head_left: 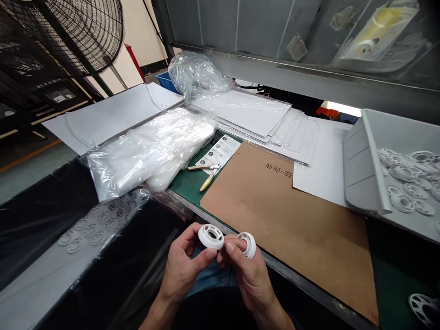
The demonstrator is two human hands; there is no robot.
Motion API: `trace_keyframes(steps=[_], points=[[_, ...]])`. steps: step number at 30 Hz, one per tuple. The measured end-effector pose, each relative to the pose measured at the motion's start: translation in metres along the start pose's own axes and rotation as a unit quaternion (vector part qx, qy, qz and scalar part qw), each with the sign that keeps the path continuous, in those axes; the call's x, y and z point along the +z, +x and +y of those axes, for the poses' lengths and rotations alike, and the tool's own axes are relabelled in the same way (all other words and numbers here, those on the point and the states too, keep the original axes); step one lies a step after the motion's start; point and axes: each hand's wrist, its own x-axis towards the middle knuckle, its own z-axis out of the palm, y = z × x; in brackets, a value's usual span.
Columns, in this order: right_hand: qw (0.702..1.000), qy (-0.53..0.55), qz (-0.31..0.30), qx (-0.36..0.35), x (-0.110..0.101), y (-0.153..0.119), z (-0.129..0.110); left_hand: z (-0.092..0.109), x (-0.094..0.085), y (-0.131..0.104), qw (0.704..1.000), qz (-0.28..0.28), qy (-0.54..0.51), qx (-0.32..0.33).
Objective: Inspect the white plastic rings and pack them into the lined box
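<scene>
My left hand pinches a white ring-shaped part by its edge, thumb below and fingers behind. Close to its right, my right hand is closed around a second white ring, whose hole a finger seems to pass through. The fingertips of my right hand are near or against the lower right edge of the first ring; contact is hard to tell. Both hands are above my lap, at the front edge of the bench, beside a brown cardboard sheet.
A grey bin with several white rings stands at the right. Pliers and a printed sheet lie on the green bench. Plastic bags and white sheets are behind. Lower left, rings lie in a black-lined container.
</scene>
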Motion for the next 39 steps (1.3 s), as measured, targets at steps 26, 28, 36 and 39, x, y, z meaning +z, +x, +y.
trace_keyframes(steps=[26,28,36,39], points=[[0.987,-0.110,-0.027,-0.110,-0.016,-0.003,-0.001,-0.008,-0.006,-0.005,0.904,0.032,0.262,0.335],[0.985,-0.121,-0.033,-0.122,-0.017,-0.003,0.000,-0.007,-0.006,-0.004,0.887,0.041,0.273,0.371],[0.976,-0.165,-0.047,-0.137,-0.019,-0.005,0.001,-0.010,-0.010,-0.007,0.874,0.057,0.310,0.369],[0.972,-0.188,-0.024,-0.139,-0.026,-0.011,0.007,-0.008,-0.042,-0.017,0.852,0.122,0.359,0.360]])
